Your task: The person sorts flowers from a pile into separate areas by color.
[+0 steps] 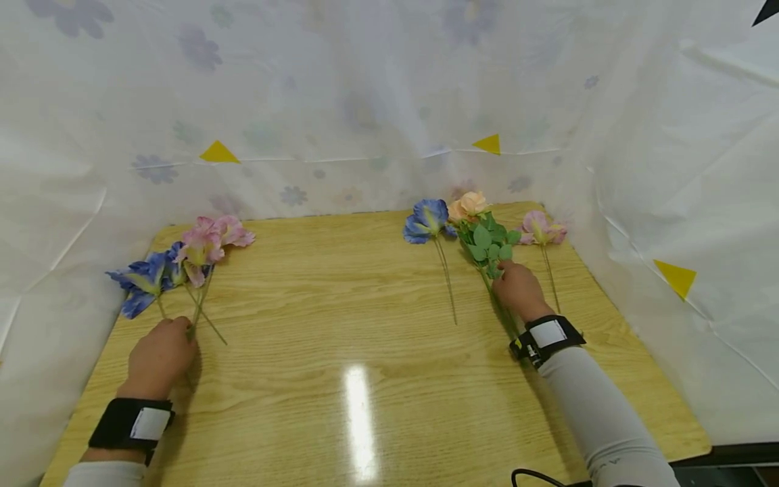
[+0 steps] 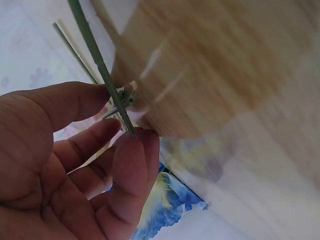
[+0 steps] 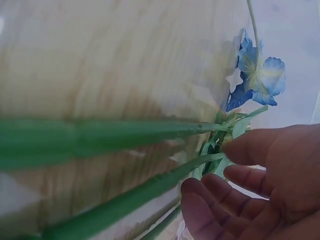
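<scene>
Head view, clock centred on each hand: left hand (image 1: 163, 353) low over the table (image 1: 316, 291), fingers curled at crossing stems (image 1: 199, 304). Blue flowers (image 1: 143, 281) lay between its 11 and 12 o'clock, pink flowers (image 1: 203, 243) at 1, heads touching. Right hand (image 1: 522, 291) was at the rose bunch: green leaves (image 1: 481, 237) and peach roses (image 1: 473, 203), both at its 11 o'clock. Lone blue flower (image 1: 429, 216) lay at 10, just beside the roses; lone pink flower (image 1: 540, 228) between 12 and 1. White sheet (image 1: 341, 81) hung behind the table, flower print on it. Black wristband on each wrist.

Left wrist view: left thumb and curled fingers pinched a green stem (image 2: 95, 55), which ran up toward 12. A blue bloom showed at 4, partly behind the fingers. Couldn't tell which head the stem belonged to.

Right wrist view: fingers half curled, thumb apart from them, right at the leaves. Thick rose stems (image 3: 150, 187) ran out toward 9. Couldn't tell if anything was pinched. Blue bloom sat at 12.
</scene>
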